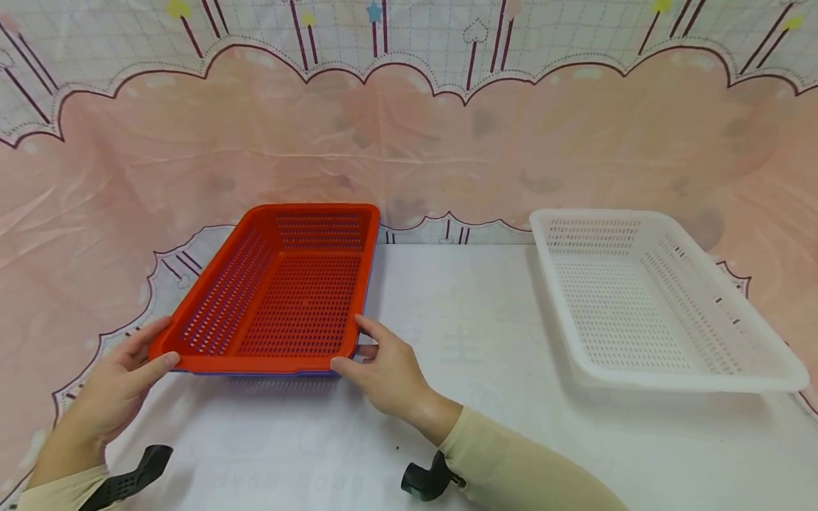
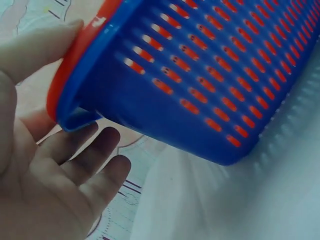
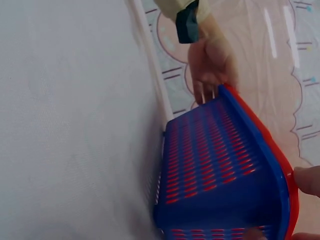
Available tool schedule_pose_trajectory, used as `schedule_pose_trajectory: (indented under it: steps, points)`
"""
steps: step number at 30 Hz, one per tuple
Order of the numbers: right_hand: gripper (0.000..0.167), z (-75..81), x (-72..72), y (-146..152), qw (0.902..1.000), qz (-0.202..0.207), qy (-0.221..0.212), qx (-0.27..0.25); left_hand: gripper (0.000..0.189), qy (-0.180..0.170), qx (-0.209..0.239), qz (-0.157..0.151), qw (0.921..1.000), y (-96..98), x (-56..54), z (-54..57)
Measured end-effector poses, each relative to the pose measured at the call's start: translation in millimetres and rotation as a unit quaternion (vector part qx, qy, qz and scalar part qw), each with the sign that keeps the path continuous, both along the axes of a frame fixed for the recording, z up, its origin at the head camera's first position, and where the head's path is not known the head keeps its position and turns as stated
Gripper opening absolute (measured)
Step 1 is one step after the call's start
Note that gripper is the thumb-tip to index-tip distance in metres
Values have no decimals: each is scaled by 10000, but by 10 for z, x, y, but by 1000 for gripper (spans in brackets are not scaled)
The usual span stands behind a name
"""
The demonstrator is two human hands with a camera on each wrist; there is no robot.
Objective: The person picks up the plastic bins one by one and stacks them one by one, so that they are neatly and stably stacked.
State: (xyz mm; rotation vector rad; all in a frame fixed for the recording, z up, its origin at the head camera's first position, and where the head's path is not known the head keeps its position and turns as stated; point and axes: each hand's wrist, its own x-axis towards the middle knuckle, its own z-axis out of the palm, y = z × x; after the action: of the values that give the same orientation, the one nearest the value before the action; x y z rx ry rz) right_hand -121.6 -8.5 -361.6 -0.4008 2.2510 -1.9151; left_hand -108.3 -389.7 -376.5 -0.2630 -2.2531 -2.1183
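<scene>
A red perforated plastic basket (image 1: 255, 365) sits nested in a blue perforated basket (image 2: 170, 135), left of centre on the table in the head view. Mostly hidden from above, the blue one shows as a thin edge under the red rim. My left hand (image 1: 102, 397) pinches the stacked rims at the near left corner, thumb on the red rim, the lower fingers spread beneath. At the near right corner my right hand (image 1: 393, 369) grips the rims between thumb and fingers. In the right wrist view the pair's blue outer wall (image 3: 220, 200) stands close to the white tabletop.
To the right stands a white perforated basket (image 1: 693, 382), apart from the coloured pair. Both stand on a table with a white cover (image 1: 460, 312). Behind hangs a pink patterned cloth (image 1: 447, 156). Each wrist carries a black camera mount (image 1: 428, 479).
</scene>
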Motion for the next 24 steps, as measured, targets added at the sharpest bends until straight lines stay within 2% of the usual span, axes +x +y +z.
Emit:
schedule_pose_trajectory:
  steps: [6, 10, 16, 24]
  points:
    - [74, -12, -45, -9, 9986, 216, -311, -362, 60, 173, 759, -445, 9960, 45, -29, -64]
    - [73, -25, -57, 7, 9979, 241, -383, -461, 56, 294, 1235, -564, 9903, 107, -12, -104]
    - [73, 37, -62, 146, 9974, 197, -422, -545, 53, 444, 1365, -519, 9883, 286, 20, -77]
    - [74, 95, -12, 486, 9966, 398, -326, -646, 56, 482, 774, -284, 9954, 615, 63, 13]
